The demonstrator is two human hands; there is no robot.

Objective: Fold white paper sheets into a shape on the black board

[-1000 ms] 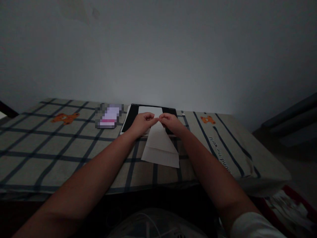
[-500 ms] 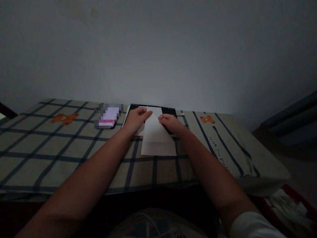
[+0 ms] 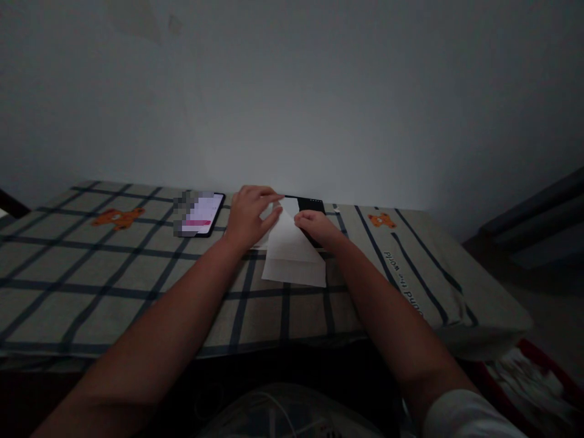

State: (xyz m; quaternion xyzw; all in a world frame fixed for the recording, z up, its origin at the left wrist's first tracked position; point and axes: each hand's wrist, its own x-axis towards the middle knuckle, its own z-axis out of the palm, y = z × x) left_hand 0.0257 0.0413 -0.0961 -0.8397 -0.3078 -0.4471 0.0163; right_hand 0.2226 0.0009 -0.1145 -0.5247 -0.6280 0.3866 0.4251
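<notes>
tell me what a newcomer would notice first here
The folded white sheet stands out pale at the middle of the dim table, with the left hand spread over its top and the right hand curled shut on its right edge. Left of them a lit phone lies on the checked cloth, which bears an orange bear figure.

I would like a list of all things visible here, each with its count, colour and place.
paper: one, white, folded, on the cloth
tablet: one, black, under the paper's far end
phone: one, black, screen lit, beside the left hand
cloth: one, beige with dark checks, over the table
bear prints: two, orange, on the cloth
left hand: one, fingers flat on the paper
right hand: one, curled at the paper's right edge
</notes>
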